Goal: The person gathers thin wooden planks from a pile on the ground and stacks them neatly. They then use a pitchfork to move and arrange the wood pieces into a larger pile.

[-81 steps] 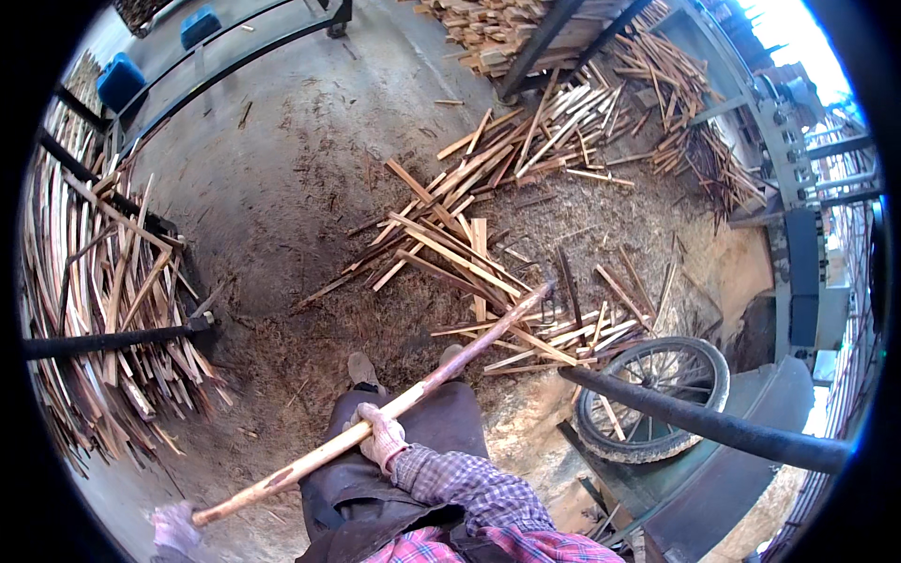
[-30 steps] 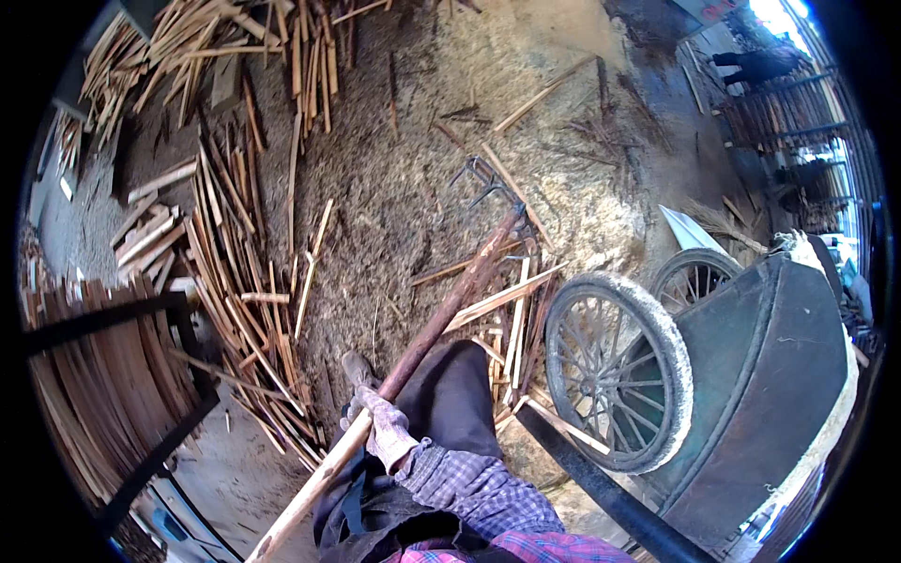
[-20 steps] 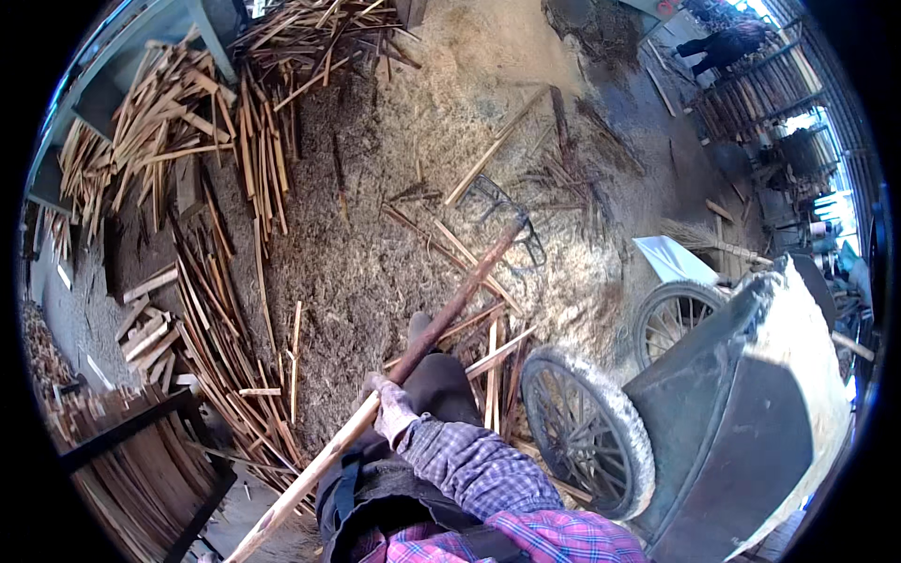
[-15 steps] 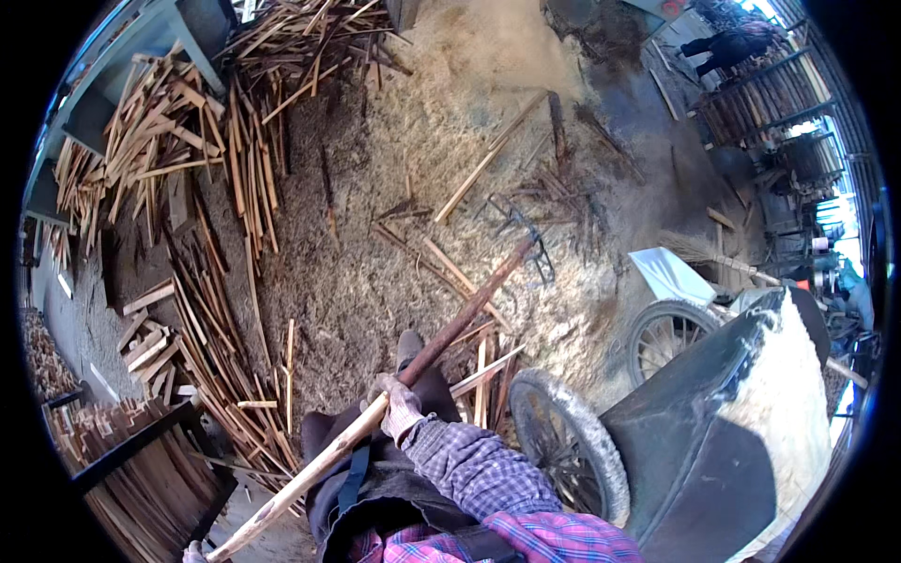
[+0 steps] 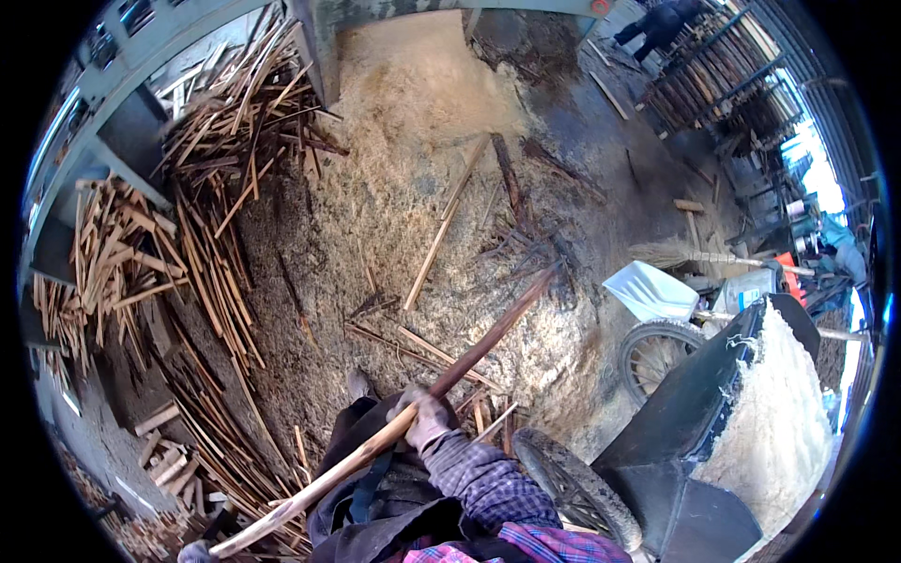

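Observation:
My right hand, in a light work glove, is closed around the middle of a long wooden rake handle. At the lower left, my left hand is closed on the handle's butt end, partly cut off by the picture's edge. The handle slants away to the right. Its dark tined head is blurred and lies over sawdust and dark scraps on the floor. Several loose wooden strips lie about the head and handle.
A dark two-wheeled cart filled with pale sawdust stands at right. Beside it are a white scoop and a broom. Wood offcuts pile at left near a machine frame. A person stands far right.
The rake head has moved right and farther across the floor, and its tines are now blurred. Both hands keep their hold. The view has shifted, showing more of the far machine frame.

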Motion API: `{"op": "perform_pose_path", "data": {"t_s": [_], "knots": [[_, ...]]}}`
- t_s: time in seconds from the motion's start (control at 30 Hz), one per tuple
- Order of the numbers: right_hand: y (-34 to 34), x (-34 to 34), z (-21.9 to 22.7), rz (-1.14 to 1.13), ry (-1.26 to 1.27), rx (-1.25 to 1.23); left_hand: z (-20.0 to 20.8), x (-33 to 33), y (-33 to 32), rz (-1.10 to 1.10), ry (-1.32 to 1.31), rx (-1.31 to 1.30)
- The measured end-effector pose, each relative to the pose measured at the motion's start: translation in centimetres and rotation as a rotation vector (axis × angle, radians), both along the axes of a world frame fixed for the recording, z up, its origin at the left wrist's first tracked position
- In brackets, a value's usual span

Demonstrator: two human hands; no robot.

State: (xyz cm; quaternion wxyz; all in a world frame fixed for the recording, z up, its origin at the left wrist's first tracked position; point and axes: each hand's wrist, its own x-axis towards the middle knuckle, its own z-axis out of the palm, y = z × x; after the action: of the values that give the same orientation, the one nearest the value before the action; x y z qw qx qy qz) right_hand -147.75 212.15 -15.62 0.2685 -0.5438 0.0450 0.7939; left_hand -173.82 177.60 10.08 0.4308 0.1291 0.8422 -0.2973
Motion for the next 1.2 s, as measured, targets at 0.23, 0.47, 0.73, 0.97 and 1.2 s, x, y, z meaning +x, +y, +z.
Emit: {"op": "perform_pose_path", "data": {"t_s": [0.23,0.47,0.73,0.97,1.2], "knots": [[17.3,1.3,1.5,-0.293,0.050,0.281,-5.5,-6.4,14.6,-0.259,-0.173,-0.168],[41.5,6.2,0.8,-0.326,-0.114,0.479,-14.8,-3.3,38.6,-0.403,-0.345,-0.080],[63.0,13.3,-13.1,0.303,-0.855,0.117,-15.5,9.8,65.3,-0.396,-0.408,0.579],[64.0,6.6,-11.0,0.938,-1.250,-0.069,-28.9,14.9,62.4,0.100,-0.698,0.764],[55.2,7.9,-15.7,0.838,-1.207,0.047,-17.5,10.0,61.0,-0.303,-0.486,0.466]]}}
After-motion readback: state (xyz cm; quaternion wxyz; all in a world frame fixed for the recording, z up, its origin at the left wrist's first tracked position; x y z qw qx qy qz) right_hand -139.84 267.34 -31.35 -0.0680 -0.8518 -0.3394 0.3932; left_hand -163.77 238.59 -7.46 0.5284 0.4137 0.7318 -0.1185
